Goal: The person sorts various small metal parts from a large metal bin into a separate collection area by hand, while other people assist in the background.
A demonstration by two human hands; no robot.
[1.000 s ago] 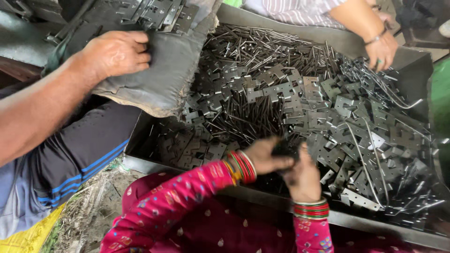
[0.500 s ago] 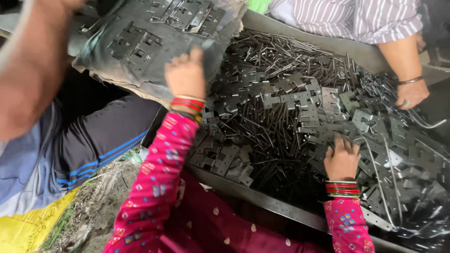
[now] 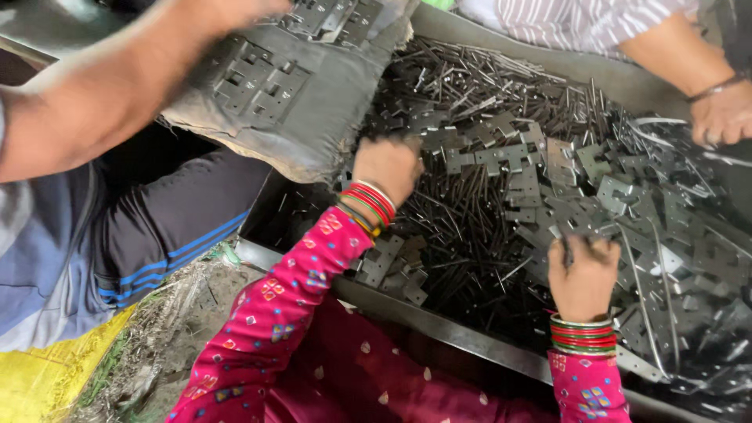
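Left hand (image 3: 388, 166): laid at the lower edge of the grey sack (image 3: 313, 102), fingers curled into the cloth, so closed on the sack; seems placed there to steady the mouth while parts slide out.
Right hand (image 3: 583, 270): pressed down into the pile, fingers bent and pinched together around some thin rods (image 3: 470, 204); what exactly is between them, cannot tell.
Grey sack: tilted over the near-left corner of the tray (image 3: 439, 325), mouth toward the pile, stamped plates lying on its cloth; held high by another person's arm (image 3: 102, 94) at the upper left.
Flat metal plates (image 3: 548, 168): mixed with the rods, heaped across the middle of the tray and toward its right edge.
Tray: dark metal, near rim running along in front of the pink sleeves.
Third person's hand (image 3: 724, 113): at the far-right edge, resting on the pile, well apart from both hands.
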